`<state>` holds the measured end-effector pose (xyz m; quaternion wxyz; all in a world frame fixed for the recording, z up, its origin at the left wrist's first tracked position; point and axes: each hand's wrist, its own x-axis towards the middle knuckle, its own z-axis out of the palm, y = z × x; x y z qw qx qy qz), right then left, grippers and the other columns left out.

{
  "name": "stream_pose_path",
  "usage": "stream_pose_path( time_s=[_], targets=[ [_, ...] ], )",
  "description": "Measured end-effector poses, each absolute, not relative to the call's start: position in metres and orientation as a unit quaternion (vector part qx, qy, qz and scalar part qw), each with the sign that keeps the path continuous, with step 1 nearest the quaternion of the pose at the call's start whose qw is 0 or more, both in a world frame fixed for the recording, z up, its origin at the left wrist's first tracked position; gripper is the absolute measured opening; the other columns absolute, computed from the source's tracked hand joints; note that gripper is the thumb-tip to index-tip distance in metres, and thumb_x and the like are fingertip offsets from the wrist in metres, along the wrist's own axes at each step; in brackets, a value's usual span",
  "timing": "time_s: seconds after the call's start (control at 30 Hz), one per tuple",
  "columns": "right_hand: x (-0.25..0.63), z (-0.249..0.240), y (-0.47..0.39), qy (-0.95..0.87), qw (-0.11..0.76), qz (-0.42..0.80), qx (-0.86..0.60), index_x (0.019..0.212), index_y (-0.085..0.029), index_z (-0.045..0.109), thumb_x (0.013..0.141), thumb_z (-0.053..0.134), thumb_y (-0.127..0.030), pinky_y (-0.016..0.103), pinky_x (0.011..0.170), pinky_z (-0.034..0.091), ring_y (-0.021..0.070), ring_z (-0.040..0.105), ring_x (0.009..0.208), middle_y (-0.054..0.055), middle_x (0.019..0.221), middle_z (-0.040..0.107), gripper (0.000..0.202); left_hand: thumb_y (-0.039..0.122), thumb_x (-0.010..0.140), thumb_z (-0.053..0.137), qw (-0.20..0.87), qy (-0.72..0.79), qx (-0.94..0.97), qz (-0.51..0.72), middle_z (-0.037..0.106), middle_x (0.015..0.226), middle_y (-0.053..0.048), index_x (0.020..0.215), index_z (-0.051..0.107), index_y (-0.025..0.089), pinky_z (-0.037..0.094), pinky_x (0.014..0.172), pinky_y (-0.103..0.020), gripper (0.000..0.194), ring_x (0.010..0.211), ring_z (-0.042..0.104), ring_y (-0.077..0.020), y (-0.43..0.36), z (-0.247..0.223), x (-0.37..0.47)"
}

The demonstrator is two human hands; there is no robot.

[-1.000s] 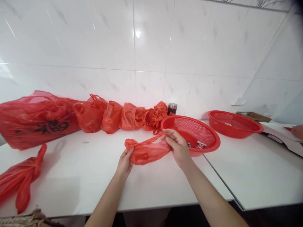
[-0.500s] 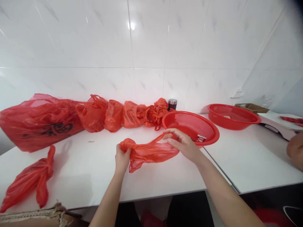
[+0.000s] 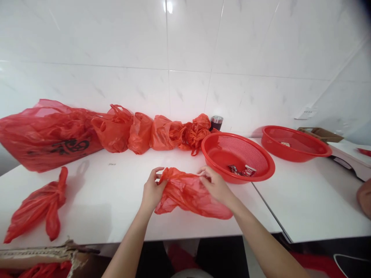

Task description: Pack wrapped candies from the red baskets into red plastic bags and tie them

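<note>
Over the white table, a thin red plastic bag (image 3: 194, 195) is spread between my two hands. My left hand (image 3: 153, 189) pinches its left end, with thumb and fingers closed on the plastic. At the upper right part of the bag, my right hand (image 3: 216, 185) grips the edge between thumb and fingers. Just right of that hand stands a red perforated basin (image 3: 223, 154), and a few small wrapped packets (image 3: 249, 170) lie inside it. A knotted red bag (image 3: 37, 210) rests on the table at the left.
Filled red bags (image 3: 114, 133) line the wall beside a dark tumbler (image 3: 216, 122). Farther right are a second red basin (image 3: 292, 148), a brown tray (image 3: 321, 134) and a white scale (image 3: 352, 156). A cardboard box (image 3: 77, 262) sits lower left. Part of another person's hand (image 3: 364, 197) shows at the right edge.
The bag is spread wider and hangs fuller to the right. My right hand has closed on its edge. The view has shifted, showing red plastic inside the box.
</note>
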<state>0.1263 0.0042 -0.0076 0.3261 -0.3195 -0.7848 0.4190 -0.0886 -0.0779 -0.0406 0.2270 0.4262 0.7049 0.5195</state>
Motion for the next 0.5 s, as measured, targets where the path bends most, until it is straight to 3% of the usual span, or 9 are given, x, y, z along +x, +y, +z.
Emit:
stream_pose_path(
  time_s=[0.1,0.2,0.4,0.5],
  targets=[
    [0.135,-0.002,0.017,-0.75,0.409,0.421,-0.306,0.091,-0.023,0.053,0.089,0.046,-0.029,0.027,0.069,0.042,0.0144,0.054,0.071,-0.002,0.076,0.054,0.01,0.016,0.079,0.048,0.119,0.766,0.47,0.423,0.061,0.103,-0.001,0.122,0.052,0.032,0.043,0.062,-0.027,0.046,0.058,0.055,-0.0115,-0.079,-0.05,-0.09],
    [0.138,0.004,0.018,-0.718,0.448,0.432,-0.31,0.09,-0.023,0.054,0.09,0.047,-0.029,0.026,0.072,0.04,0.0141,0.053,0.076,-0.002,0.081,0.056,0.009,0.021,0.079,0.054,0.121,0.777,0.477,0.393,0.059,0.107,-0.002,0.115,0.056,0.031,0.043,0.062,-0.028,0.038,0.063,0.056,-0.0131,-0.076,-0.059,-0.088],
    [0.144,0.002,0.022,-0.703,0.457,0.434,-0.329,0.089,-0.023,0.061,0.091,0.049,-0.028,0.026,0.077,0.041,0.0133,0.055,0.079,-0.003,0.081,0.058,0.012,0.04,0.078,0.066,0.419,0.632,0.343,0.554,0.067,0.087,-0.002,0.095,0.06,0.021,0.049,0.062,-0.026,0.026,0.071,0.063,-0.0168,-0.083,-0.055,-0.078],
    [0.144,-0.003,0.027,-0.717,0.416,0.452,-0.329,0.089,-0.023,0.064,0.09,0.05,-0.028,0.029,0.082,0.043,0.0152,0.058,0.086,-0.001,0.088,0.063,0.015,0.039,0.074,0.073,0.534,0.536,0.268,0.597,0.066,0.072,0.0,0.089,0.062,0.019,0.048,0.056,-0.023,0.027,0.06,0.061,-0.013,-0.094,-0.052,-0.075]
  ],
)
